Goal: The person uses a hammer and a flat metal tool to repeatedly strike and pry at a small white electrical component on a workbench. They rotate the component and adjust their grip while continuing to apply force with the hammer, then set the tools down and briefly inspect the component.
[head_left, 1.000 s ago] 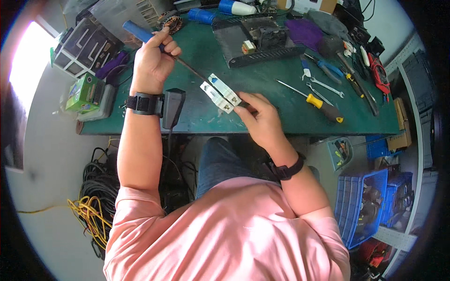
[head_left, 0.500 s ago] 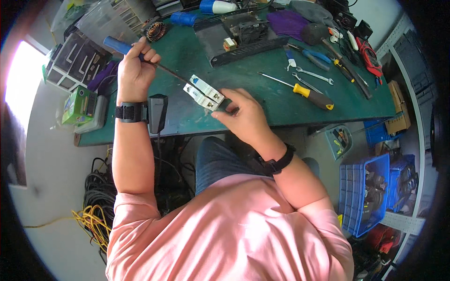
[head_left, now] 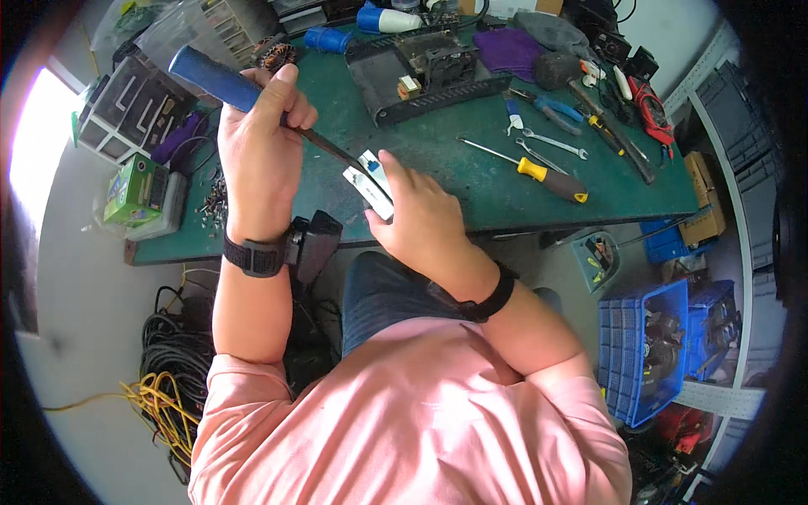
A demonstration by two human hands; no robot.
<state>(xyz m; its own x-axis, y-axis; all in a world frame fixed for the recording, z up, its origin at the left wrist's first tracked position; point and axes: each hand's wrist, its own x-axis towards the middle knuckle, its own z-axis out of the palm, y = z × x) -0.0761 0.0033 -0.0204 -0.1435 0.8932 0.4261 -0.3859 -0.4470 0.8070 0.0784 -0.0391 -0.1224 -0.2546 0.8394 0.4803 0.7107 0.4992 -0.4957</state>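
My left hand (head_left: 263, 164) is closed around the handle of a blue-handled tool (head_left: 215, 77) with a long dark shaft; whether it is a file or a screwdriver I cannot tell. The shaft slants down to a white circuit breaker (head_left: 364, 188) and lies along the gap between its two halves. One half bears a small blue part. My right hand (head_left: 423, 220) grips the breaker from the right, thumb at the near end, fingers covering much of the far half. The tool's tip is hidden near that hand.
On the green bench (head_left: 295, 194) lie a yellow-and-black screwdriver (head_left: 547, 174), wrenches (head_left: 555, 143), pliers (head_left: 551, 109) and a hammer (head_left: 614, 135). Behind stands a black metal housing (head_left: 421, 71). Loose screws (head_left: 212, 202) and a green box (head_left: 136, 189) are at left. Blue crates (head_left: 640, 353) stand lower right.
My left hand and the tool's handle have risen and come nearer the view. The shaft now reaches between the breaker's halves, and my right hand covers more of the breaker.
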